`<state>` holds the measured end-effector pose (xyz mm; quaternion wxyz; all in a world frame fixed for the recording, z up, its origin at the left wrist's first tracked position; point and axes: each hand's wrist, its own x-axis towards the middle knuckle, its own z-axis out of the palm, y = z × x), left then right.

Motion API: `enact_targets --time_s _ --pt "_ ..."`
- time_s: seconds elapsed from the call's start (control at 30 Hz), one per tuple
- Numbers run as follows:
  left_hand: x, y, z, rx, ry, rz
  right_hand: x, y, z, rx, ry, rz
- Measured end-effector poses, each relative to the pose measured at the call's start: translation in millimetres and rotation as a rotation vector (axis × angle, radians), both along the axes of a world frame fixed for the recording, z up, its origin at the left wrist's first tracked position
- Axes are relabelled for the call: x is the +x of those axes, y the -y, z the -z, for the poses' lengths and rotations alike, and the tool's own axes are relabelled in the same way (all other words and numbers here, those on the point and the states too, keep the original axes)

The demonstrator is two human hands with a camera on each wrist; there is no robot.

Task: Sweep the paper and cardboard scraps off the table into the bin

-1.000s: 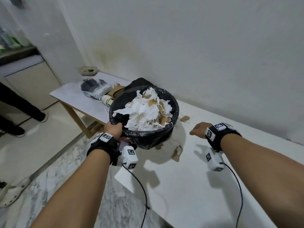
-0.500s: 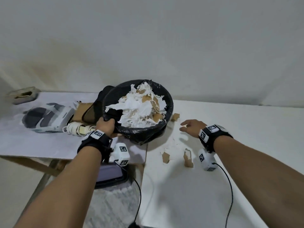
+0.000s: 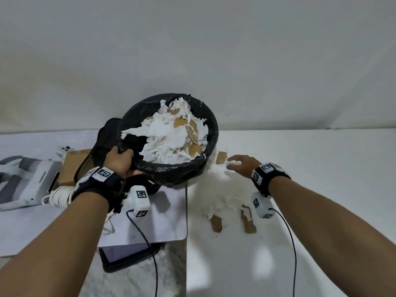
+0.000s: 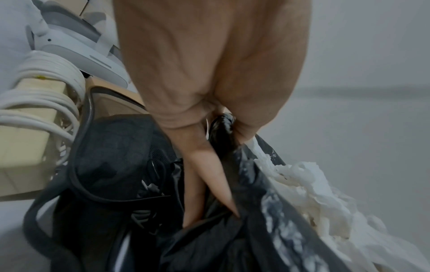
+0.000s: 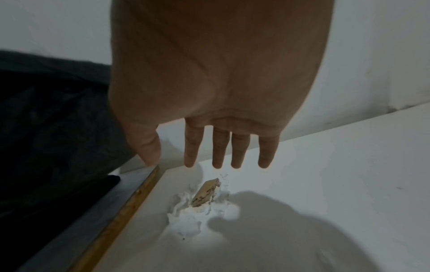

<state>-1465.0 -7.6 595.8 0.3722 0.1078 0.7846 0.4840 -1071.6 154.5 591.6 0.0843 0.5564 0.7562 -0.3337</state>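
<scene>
Left hand (image 3: 120, 161) grips bin (image 3: 171, 176) rim; right hand (image 3: 243, 166) flat, fingers straight, above scraps (image 3: 220, 174).

My left hand (image 3: 120, 161): fingers curled tight, thumb on top, clamped in a grip; wrist bent slightly, forearm reaching fwd from lower left. Left wrist view shows two fingers (image 4: 204, 176) pointing down, thumb pinching opposite. My right hand (image 3: 242, 166): palm down, flat, all fingers (image 5: 218, 147) straight and slightly spread, thumb out to the side, holding nothing. Right forearm extended from lower right. Both wrists wear black straps w/ white marker blocks.
</scene>
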Motion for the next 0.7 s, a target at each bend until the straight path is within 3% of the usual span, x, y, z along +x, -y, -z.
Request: enact_targets --time_s 0.1,0.23,0.37,0.47,0.53,0.7 --pt "39.6 -1.4 -44.0 0.010 0.016 -0.036 -19.8 -31.2 20.6 0.019 -0.005 -0.083" --pt "45.2 -11.7 -41.4 0.012 0.002 -0.070 -45.2 -69.3 48.6 0.034 -0.056 -0.155" --pt "45.9 -16.2 -40.7 0.032 0.007 -0.108 -68.0 -89.9 79.3 -0.020 0.005 -0.219" --pt "51.1 -16.6 -46.5 0.036 0.010 -0.120 -81.1 -85.6 96.6 -0.033 0.073 -0.259" --pt "51.8 -16.0 -46.9 0.032 0.014 -0.109 -81.7 -74.9 104.6 0.025 0.150 -0.394" --pt "54.8 -11.6 -55.0 0.046 0.002 -0.114 -51.7 -13.0 102.0 -0.026 0.131 -0.483"
